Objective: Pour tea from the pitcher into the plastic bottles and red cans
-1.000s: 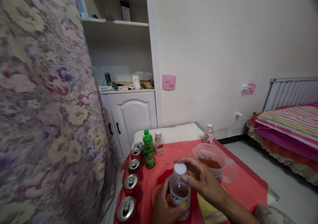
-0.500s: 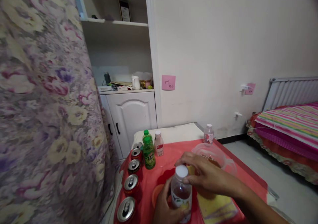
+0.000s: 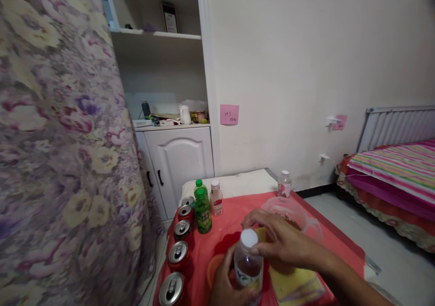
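Note:
My left hand (image 3: 229, 281) is wrapped round a clear plastic bottle (image 3: 249, 265) with a white cap and a printed label, standing upright at the front of the table. My right hand (image 3: 275, 236) hovers round the cap, with the thumb by the bottle's neck. Its fingers are apart and reach past the far side of the cap. Under the right hand lies a yellow cloth (image 3: 295, 285). An orange round thing (image 3: 215, 267) is partly hidden behind my left hand.
Several drink cans (image 3: 178, 254) line the left edge of the red-covered table (image 3: 234, 213). Green bottles (image 3: 203, 211) and a small white-capped bottle (image 3: 216, 199) stand behind. A clear pink-tinted jug (image 3: 311, 220) holds brown contents, with another bottle (image 3: 284, 184) beyond. A floral curtain (image 3: 68, 138) hangs at left.
My right hand's fingers have shifted very slightly against the cap. The left hand keeps its hold on the bottle. The view has moved a little.

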### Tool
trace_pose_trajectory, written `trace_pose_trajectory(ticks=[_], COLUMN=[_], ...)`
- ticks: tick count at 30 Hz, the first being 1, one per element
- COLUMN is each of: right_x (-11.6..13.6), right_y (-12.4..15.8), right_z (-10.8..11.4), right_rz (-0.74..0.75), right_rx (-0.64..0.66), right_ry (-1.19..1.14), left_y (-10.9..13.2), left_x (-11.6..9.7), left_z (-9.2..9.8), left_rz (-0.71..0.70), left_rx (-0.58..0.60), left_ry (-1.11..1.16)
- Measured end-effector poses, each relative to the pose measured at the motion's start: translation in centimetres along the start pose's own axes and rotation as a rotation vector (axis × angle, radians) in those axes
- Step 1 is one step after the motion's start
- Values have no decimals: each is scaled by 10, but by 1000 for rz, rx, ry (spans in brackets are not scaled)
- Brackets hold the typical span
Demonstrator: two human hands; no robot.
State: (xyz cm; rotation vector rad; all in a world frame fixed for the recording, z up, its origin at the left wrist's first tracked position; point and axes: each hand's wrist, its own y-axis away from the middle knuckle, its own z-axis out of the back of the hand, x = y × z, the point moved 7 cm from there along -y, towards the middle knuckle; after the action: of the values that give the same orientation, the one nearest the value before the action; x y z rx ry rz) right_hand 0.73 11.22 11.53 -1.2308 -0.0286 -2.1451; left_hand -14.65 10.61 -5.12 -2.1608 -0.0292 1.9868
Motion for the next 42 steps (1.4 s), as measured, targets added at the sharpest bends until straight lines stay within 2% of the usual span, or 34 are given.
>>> trace_pose_trajectory(ticks=[2,4,8,10,14,16,18,21,24,26,30,32,36,40,42], right_x=[-6,-7,3,2,-12,-12,-5,1,-7,-13,-11,-10,-22,-31,-30], right_y=[2,4,5,4,5,6,6,4,4,5,7,7,5,4,5], right_z=[1,0,-7,-7,-8,-14,-17,-13,-11,-13,-18,-18,-22,-32,-32], right_rz=[-93,-137,-5,0,-147,-133,-41,43,-54,-115,-49,-10,-60,-25,-13], right_rx=[-76,-67,36,-11,-154,-117,-71,-131,-226,-207,-137,-170,-262,-166,-126], right_ry=[53,35,-87,-97,-92,-144,-192,-196,-200,-243,-332,-345,-351,-526,-517], left_y=[0,0,1,2,1,-1,-2,-3,-2,-1,0,0,1,1,1], left_x=[3,3,-5,-8,-1,6,12,15,14,13,9,4,-3,0,5], left_z=[0,-1,-2,-3,1,4,7,8,5,4,4,2,-3,-2,2], left_rz=[6,-2,-14,-12,-18,-21,-10,3,10,21,29,32,23,24,19], left_rx=[5,10,6,23,0,-19,-35,-55,-35,-30,-33,-16,2,-4,-25], left_ry=[6,23,27,28,73,57,22,7,35,49,54,61,45,12,-20])
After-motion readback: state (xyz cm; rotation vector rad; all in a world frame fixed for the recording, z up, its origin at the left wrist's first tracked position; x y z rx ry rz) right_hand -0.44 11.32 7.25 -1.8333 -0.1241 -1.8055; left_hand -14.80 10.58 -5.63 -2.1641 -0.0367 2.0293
